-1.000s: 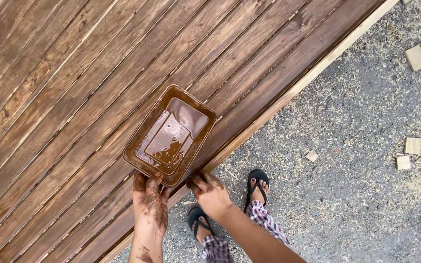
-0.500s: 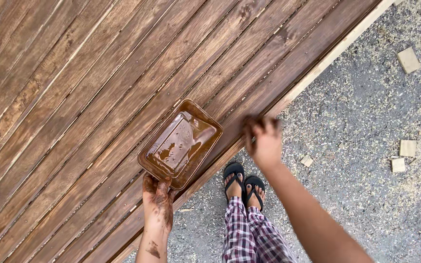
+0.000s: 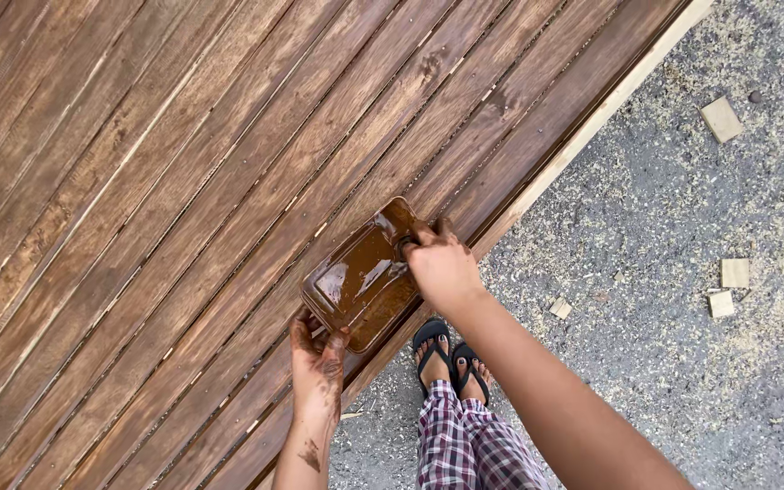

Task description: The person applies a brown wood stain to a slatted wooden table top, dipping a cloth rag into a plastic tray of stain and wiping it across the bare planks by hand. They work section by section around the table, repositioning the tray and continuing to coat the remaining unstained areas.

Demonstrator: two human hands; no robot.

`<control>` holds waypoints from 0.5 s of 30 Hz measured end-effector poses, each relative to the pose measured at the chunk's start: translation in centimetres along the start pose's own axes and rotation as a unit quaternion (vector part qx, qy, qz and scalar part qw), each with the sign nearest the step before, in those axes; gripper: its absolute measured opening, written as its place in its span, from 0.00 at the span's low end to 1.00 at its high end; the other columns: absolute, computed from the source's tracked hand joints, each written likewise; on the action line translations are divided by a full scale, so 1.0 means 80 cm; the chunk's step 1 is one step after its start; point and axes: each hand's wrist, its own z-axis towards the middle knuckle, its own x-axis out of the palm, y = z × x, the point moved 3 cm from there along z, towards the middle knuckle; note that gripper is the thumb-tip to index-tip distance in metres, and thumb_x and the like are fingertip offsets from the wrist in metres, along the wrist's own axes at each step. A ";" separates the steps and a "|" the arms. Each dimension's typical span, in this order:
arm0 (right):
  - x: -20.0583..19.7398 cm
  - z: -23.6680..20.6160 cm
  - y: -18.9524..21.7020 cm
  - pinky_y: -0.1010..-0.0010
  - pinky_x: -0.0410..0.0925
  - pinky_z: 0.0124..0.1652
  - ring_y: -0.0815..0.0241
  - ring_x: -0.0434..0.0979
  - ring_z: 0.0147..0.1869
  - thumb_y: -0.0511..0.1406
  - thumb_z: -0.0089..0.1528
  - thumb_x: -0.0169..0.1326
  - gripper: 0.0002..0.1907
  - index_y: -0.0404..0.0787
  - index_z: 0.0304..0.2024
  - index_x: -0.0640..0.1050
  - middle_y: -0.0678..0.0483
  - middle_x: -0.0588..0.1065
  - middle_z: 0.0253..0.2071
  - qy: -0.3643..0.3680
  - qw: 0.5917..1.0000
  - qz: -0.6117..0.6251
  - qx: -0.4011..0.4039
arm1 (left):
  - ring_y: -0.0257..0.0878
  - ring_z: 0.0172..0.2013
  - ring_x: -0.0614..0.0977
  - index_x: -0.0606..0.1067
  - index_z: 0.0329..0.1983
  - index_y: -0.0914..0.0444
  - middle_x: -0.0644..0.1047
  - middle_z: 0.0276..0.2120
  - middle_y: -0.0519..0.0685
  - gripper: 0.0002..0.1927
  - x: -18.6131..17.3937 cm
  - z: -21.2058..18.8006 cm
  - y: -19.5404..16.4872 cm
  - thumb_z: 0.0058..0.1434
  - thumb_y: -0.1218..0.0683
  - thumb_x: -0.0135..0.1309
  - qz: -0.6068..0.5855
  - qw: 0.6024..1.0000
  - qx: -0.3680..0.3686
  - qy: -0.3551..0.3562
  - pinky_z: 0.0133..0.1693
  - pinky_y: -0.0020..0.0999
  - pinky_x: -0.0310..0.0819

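Here, your left hand (image 3: 319, 361) grips the near corner of the brown tray (image 3: 367, 277), fingers closed on its rim, while your right hand (image 3: 442, 268) clasps the far edge. The stain-coated tray rests on the stained wooden boards (image 3: 183, 200), close to their edge beside the gravel (image 3: 682, 345).

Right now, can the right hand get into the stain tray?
Likely yes. The right hand is already at the stain tray, fingertips over its rim; the left hand only grips the near corner, leaving it open.
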 end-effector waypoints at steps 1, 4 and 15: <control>-0.005 -0.008 -0.005 0.56 0.76 0.46 0.39 0.70 0.59 0.30 0.50 0.61 0.18 0.48 0.43 0.83 0.56 0.75 0.54 -0.024 0.999 0.040 0.011 | 0.45 0.60 0.74 0.62 0.70 0.65 0.71 0.62 0.53 0.34 0.002 0.003 0.002 0.60 0.58 0.57 -0.007 1.000 0.001 -0.002 0.62 0.42 0.68; -0.007 -0.066 -0.037 0.56 0.74 0.49 0.44 0.70 0.54 0.35 0.51 0.62 0.17 0.50 0.43 0.83 0.57 0.76 0.47 -0.069 0.988 0.114 0.079 | 0.44 0.58 0.74 0.62 0.69 0.65 0.72 0.61 0.54 0.33 0.001 0.016 0.006 0.61 0.61 0.56 -0.038 0.999 -0.007 -0.016 0.60 0.42 0.69; -0.027 -0.042 -0.291 0.56 0.65 0.61 0.56 0.74 0.54 0.34 0.62 0.64 0.07 0.52 0.42 0.86 0.54 0.78 0.46 -0.258 0.951 -0.044 0.168 | 0.41 0.56 0.75 0.64 0.68 0.62 0.72 0.59 0.50 0.30 -0.021 0.041 -0.018 0.61 0.61 0.56 -0.096 0.995 -0.017 -0.007 0.59 0.39 0.70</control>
